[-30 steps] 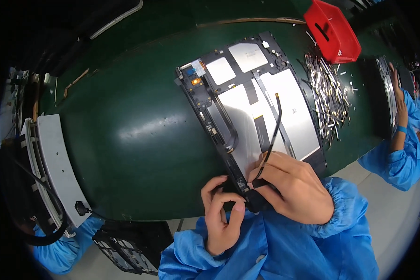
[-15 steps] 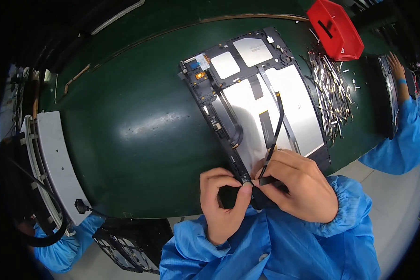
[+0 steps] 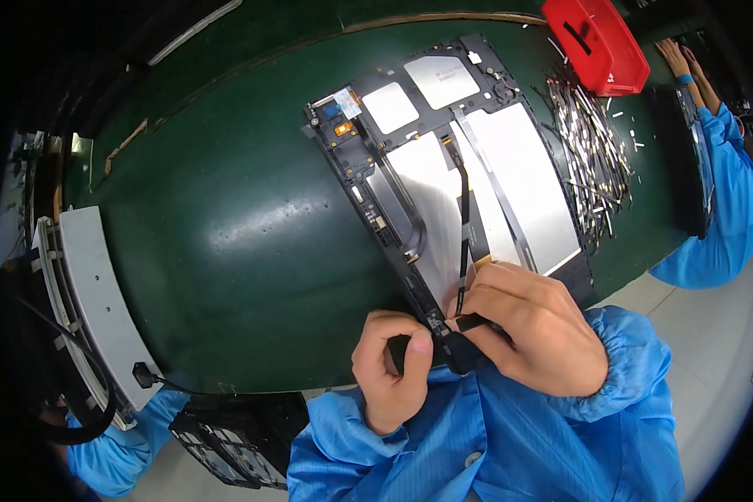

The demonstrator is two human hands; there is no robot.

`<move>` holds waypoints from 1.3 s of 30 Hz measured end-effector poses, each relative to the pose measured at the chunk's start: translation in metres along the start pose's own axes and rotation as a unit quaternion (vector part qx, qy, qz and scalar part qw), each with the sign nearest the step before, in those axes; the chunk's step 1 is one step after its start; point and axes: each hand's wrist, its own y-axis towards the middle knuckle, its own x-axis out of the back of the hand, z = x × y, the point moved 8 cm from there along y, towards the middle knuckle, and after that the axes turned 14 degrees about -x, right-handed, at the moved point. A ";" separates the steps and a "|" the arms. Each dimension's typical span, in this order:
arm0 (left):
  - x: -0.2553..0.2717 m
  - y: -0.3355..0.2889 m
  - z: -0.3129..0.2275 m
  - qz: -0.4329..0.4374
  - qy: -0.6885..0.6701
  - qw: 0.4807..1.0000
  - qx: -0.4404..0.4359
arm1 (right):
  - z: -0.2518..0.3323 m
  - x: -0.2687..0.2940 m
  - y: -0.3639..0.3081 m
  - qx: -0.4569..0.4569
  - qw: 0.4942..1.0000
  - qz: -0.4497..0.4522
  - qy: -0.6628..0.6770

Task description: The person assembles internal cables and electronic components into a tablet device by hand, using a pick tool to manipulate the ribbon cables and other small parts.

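A black-framed tablet with its inside exposed (image 3: 523,180) lies tilted on the green table, showing silver battery panels. My right hand (image 3: 531,326) is over its near edge, fingertips pinched on a thin black flex cable (image 3: 463,217). From there the cable runs up across the panels, its gold-marked end resting near the middle. A short dark strip pokes out under the right fingers. Just left of the tablet's near corner is my left hand (image 3: 393,368), thumb and forefinger curled together. Whatever they may hold is hidden.
Right of the tablet lies a heap of loose cable strips (image 3: 590,155), beside a red bin (image 3: 598,50). Another person's blue sleeve (image 3: 719,201) and a dark device (image 3: 686,159) are at far right. A white fixture (image 3: 100,289) with a black cord stands left. Dark panels (image 3: 234,435) sit below the table edge.
The flex cable's far end has swung left and up over the panels. My left hand has drawn slightly left, away from the tablet's edge; my right hand stays at the near edge.
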 end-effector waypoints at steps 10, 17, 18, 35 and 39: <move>-0.003 0.013 -0.010 0.072 0.083 0.994 -0.006 | 0.000 0.001 -0.002 0.011 0.999 -0.030 -0.007; 0.000 0.017 0.008 0.085 -0.086 0.987 0.105 | 0.010 -0.006 -0.012 0.059 0.998 0.021 0.010; 0.000 0.015 0.009 0.079 -0.071 0.988 0.114 | 0.012 -0.009 -0.014 0.067 0.995 0.043 0.054; -0.003 0.001 -0.021 0.116 -0.035 0.985 0.121 | 0.005 0.009 -0.022 0.031 0.975 -0.042 0.216; -0.017 0.014 -0.039 0.134 -0.061 0.989 0.011 | -0.001 0.016 -0.022 0.076 0.973 -0.043 0.214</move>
